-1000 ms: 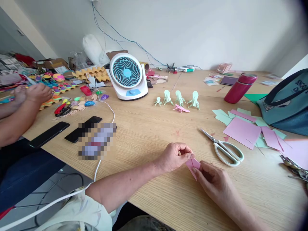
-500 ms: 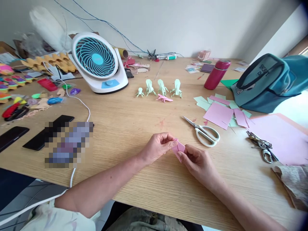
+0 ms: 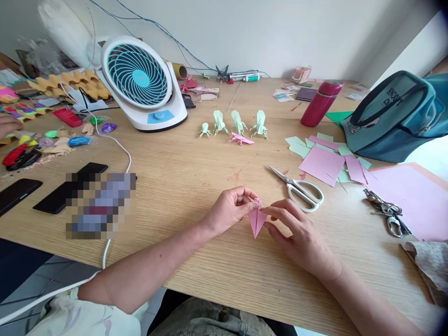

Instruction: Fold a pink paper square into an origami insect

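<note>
A small folded pink paper (image 3: pixel 256 219), pointed at its lower end, is held just above the wooden table (image 3: pixel 196 186) near its front edge. My left hand (image 3: pixel 229 210) pinches its upper left part with curled fingers. My right hand (image 3: pixel 297 233) grips its right side with thumb and fingertips. White-handled scissors (image 3: pixel 299 189) lie just behind my right hand.
Several pale green origami figures (image 3: pixel 238 123) and a pink one (image 3: pixel 241 139) stand mid-table. Behind them are a white and blue fan (image 3: pixel 142 84), a red bottle (image 3: pixel 320 103) and a teal bag (image 3: pixel 395 116). Pink and green paper sheets (image 3: pixel 325 161), keys (image 3: pixel 387 214), two phones (image 3: pixel 68 186) and another person's hand (image 3: pixel 9 125) are also in view.
The view swung right, then settled. Both hands stayed on the pink paper and turned it, so its long pointed end now hangs down between the fingers.
</note>
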Available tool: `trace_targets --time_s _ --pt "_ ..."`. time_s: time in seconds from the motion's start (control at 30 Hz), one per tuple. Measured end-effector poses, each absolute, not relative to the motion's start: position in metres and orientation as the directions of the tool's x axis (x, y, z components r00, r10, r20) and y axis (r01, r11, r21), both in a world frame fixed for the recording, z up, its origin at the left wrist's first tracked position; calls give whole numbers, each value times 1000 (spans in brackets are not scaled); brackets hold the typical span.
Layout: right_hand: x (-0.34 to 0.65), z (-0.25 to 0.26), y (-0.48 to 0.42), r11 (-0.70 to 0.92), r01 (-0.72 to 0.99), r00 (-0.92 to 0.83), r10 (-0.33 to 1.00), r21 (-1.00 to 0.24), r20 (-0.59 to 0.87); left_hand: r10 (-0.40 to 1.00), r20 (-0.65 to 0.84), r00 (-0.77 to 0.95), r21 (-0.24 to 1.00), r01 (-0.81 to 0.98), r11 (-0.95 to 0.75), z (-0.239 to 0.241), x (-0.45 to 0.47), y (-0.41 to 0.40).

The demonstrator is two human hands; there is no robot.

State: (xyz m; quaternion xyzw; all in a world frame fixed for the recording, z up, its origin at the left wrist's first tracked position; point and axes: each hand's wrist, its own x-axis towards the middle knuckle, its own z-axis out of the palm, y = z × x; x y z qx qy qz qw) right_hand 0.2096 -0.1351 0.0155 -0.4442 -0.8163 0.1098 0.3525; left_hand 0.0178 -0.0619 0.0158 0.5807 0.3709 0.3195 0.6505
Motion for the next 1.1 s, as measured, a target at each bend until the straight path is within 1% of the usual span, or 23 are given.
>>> trace_targets --time_s 0.1,0.23,0.4,0.5,0.6,0.67,0.73,0.83,0.9,1.0,1.1 --pt "210 15 -136 587 682 -377 793 -435 479 860 -59 507 998 10 63 15 18 -63" --pt "209 16 -136 611 702 -409 766 -366 496 865 -23 501 999 -9 32 14 19 -64" --pt "210 19 -136 668 703 -478 698 -244 533 847 -61 528 998 39 48 13 20 -65" --pt "210 18 -136 692 681 -505 680 -239 531 835 -59 548 998 59 32 10 21 -65" --pt "210 17 -137 694 683 -506 675 -229 537 830 -21 557 996 84 -31 8 22 -66" --pt "209 17 -136 692 685 -506 676 -227 535 823 7 568 985 138 -103 9 21 -66" --pt "208 17 -136 685 686 -500 689 -246 525 804 47 593 950 221 -219 13 19 -64" --pt "207 15 -136 662 697 -491 722 -278 488 720 111 685 845 317 -431 22 11 -59" --pt "206 13 -136 646 707 -488 739 -286 464 617 92 781 794 316 -518 27 5 -56" --pt "206 10 -136 625 718 -469 759 -305 451 482 14 876 777 294 -557 33 -3 -55" --pt "206 7 -137 604 716 -450 783 -350 430 447 -5 895 759 294 -581 33 -6 -58"
